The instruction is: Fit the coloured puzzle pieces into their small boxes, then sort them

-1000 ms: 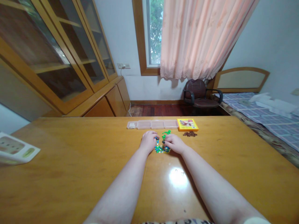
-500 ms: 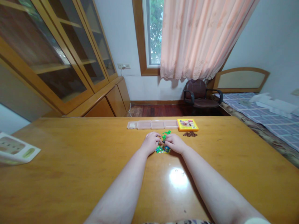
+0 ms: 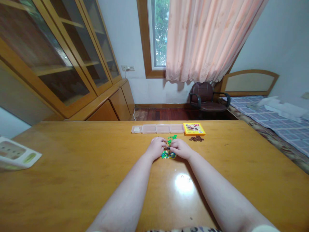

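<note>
Both my hands meet over a small mixed pile of toy bricks (image 3: 165,155) in green, blue, white and yellow. My left hand (image 3: 156,148) rests at the pile's left side, its fingers bent and slightly apart, with nothing visible held in them. From the right, my right hand (image 3: 182,149) reaches in with thumb and fingers pinched together. At its fingertips shows a small black piece (image 3: 169,148), too small to make out clearly. Just beyond my fingers lie loose green bricks (image 3: 173,137). Parts of the pile are hidden by my hands.
Behind the bricks lies a clear compartment tray (image 3: 163,129), with a yellow box (image 3: 194,129) at its right end. A heap of brown pieces (image 3: 196,139) sits before the box. A white plastic object (image 3: 31,160) stands at the left of the wooden table (image 3: 79,180).
My right fingertips and the black piece have dipped slightly towards the pile. My left hand and forearms stay almost in place.
</note>
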`<action>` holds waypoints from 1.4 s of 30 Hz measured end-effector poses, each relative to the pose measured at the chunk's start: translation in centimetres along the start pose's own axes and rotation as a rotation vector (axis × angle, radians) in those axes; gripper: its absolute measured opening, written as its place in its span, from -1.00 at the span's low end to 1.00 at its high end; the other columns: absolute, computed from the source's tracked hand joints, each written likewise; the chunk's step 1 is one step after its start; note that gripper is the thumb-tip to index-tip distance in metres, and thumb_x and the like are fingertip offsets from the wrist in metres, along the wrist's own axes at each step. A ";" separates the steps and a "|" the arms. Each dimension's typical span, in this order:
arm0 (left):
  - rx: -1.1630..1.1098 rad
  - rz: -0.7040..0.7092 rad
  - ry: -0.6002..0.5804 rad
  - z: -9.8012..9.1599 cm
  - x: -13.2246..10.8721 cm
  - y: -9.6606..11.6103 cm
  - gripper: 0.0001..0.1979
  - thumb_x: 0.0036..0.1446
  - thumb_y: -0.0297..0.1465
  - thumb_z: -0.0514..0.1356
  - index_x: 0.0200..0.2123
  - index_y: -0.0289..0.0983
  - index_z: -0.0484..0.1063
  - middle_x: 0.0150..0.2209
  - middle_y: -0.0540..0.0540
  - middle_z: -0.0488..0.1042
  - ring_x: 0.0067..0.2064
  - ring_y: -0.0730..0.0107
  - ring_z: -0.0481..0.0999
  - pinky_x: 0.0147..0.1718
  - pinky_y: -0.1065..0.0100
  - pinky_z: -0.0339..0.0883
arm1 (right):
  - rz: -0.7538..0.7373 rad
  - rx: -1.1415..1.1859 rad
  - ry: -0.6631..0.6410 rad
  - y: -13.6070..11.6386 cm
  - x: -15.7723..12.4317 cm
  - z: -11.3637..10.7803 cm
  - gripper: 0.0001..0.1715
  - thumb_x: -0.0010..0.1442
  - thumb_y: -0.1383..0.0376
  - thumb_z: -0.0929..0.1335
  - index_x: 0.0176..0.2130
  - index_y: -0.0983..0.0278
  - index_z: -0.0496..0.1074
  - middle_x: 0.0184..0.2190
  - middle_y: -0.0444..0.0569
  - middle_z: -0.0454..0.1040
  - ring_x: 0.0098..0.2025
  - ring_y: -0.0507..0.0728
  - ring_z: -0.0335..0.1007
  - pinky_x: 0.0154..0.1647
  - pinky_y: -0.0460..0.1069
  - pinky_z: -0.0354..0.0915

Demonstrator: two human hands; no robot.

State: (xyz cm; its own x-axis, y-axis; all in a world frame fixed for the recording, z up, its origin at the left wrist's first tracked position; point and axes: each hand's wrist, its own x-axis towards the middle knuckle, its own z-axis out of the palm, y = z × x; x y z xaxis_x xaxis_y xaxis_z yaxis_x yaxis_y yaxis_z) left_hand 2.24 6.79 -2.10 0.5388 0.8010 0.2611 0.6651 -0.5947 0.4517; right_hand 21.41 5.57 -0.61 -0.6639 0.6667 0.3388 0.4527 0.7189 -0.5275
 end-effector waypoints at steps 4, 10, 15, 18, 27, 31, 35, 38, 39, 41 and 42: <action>0.010 -0.011 0.038 0.1 0.1 -0.2 -0.68 -0.02 -0.61 0.10 -0.41 -0.13 0.58 -0.16 -0.02 0.50 -0.07 0.33 0.38 0.03 0.21 0.19 | 0.059 -0.039 0.017 0.1 0.0 0.0 -0.42 0.30 0.14 0.15 -0.58 0.31 0.47 -0.59 -0.07 0.32 -0.49 0.02 0.22 -0.39 -0.06 0.12; 0.022 -0.059 0.078 -0.1 0.0 -0.2 -0.65 -0.04 -0.63 0.06 -0.43 -0.13 0.57 -0.17 -0.02 0.49 -0.07 0.34 0.38 0.01 0.23 0.20 | 0.134 -0.128 0.038 0.2 0.1 0.1 -0.50 0.29 0.25 0.16 -0.50 0.31 0.51 -0.57 -0.06 0.37 -0.45 0.05 0.24 -0.37 -0.06 0.11; 0.019 -0.046 0.027 -0.1 -0.1 -0.2 -0.69 -0.03 -0.60 0.09 -0.51 -0.13 0.57 -0.17 0.00 0.50 -0.07 0.34 0.38 0.02 0.22 0.18 | 0.208 -0.140 0.075 0.2 0.1 0.1 -0.50 0.29 0.31 0.15 -0.54 0.31 0.49 -0.58 -0.05 0.39 -0.44 0.05 0.27 -0.35 -0.06 0.13; 0.047 -0.052 0.014 -0.1 -0.1 -0.2 -0.70 -0.01 -0.58 0.10 -0.44 -0.12 0.58 -0.16 -0.01 0.50 -0.07 0.32 0.37 0.02 0.21 0.18 | 0.205 -0.096 0.073 0.3 0.1 0.2 -0.49 0.28 0.30 0.15 -0.56 0.31 0.49 -0.58 -0.05 0.40 -0.44 0.05 0.28 -0.34 -0.07 0.14; 0.076 -0.002 -0.042 -0.1 0.1 0.1 -0.64 0.02 -0.57 0.08 -0.20 -0.09 0.54 -0.17 0.00 0.53 -0.08 0.32 0.37 0.01 0.21 0.16 | 0.155 0.082 0.001 -0.2 0.0 0.2 -0.55 0.26 0.22 0.19 -0.51 0.31 0.49 -0.55 -0.06 0.45 -0.42 0.05 0.33 -0.28 -0.06 0.20; 0.055 -0.062 0.005 -0.1 0.2 0.1 -0.63 -0.01 -0.58 0.07 -0.21 -0.14 0.54 -0.19 -0.02 0.54 -0.09 0.32 0.39 0.01 0.24 0.18 | 0.048 0.115 -0.012 -0.5 0.3 0.2 -0.62 0.24 0.27 0.20 -0.46 0.29 0.49 -0.45 -0.04 0.48 -0.35 0.08 0.35 -0.22 -0.03 0.22; 0.030 -0.081 0.052 -0.3 0.2 0.0 -0.64 -0.04 -0.60 0.05 -0.28 -0.17 0.55 -0.23 -0.02 0.54 -0.12 0.33 0.40 -0.01 0.26 0.20 | 0.026 0.098 -0.068 -0.3 0.2 0.7 -0.65 0.20 0.31 0.23 -0.52 0.31 0.47 -0.46 -0.04 0.47 -0.39 0.06 0.33 -0.26 -0.04 0.22; 0.017 -0.083 0.064 -0.4 0.2 0.0 -0.63 -0.06 -0.60 0.03 -0.29 -0.18 0.55 -0.24 -0.02 0.54 -0.12 0.33 0.40 0.00 0.25 0.21 | 0.046 0.053 -0.083 -0.1 0.0 0.9 -0.66 0.18 0.33 0.24 -0.56 0.31 0.45 -0.50 -0.05 0.44 -0.43 0.05 0.29 -0.30 -0.05 0.21; 0.016 -0.090 0.065 -0.4 0.2 0.0 -0.63 -0.06 -0.60 0.03 -0.29 -0.18 0.55 -0.24 -0.03 0.54 -0.12 0.32 0.40 0.00 0.25 0.21 | 0.047 0.042 -0.076 -0.1 0.0 1.0 -0.67 0.18 0.33 0.25 -0.54 0.31 0.45 -0.50 -0.05 0.43 -0.43 0.05 0.29 -0.30 -0.05 0.20; 0.018 -0.104 0.065 -0.4 0.2 0.0 -0.63 -0.06 -0.60 0.03 -0.28 -0.18 0.55 -0.22 -0.04 0.53 -0.11 0.31 0.40 0.00 0.25 0.21 | 0.035 0.023 -0.053 -0.3 0.0 0.9 -0.70 0.18 0.34 0.25 -0.49 0.31 0.47 -0.46 -0.05 0.43 -0.40 0.05 0.29 -0.28 -0.05 0.20; 0.018 -0.107 0.065 -0.4 0.2 0.0 -0.62 -0.06 -0.59 0.03 -0.28 -0.18 0.55 -0.22 -0.04 0.53 -0.11 0.31 0.40 0.00 0.25 0.21 | 0.026 0.015 -0.046 -0.4 0.1 0.8 -0.71 0.19 0.33 0.24 -0.47 0.31 0.48 -0.44 -0.04 0.44 -0.39 0.05 0.29 -0.27 -0.04 0.20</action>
State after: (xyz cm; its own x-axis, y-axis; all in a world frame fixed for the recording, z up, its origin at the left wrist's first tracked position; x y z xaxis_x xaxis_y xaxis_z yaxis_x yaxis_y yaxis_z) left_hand 2.12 7.00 -1.71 0.4297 0.8624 0.2677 0.7263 -0.5062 0.4649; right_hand 20.69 5.20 -1.03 -0.6789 0.6750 0.2890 0.4613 0.6983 -0.5473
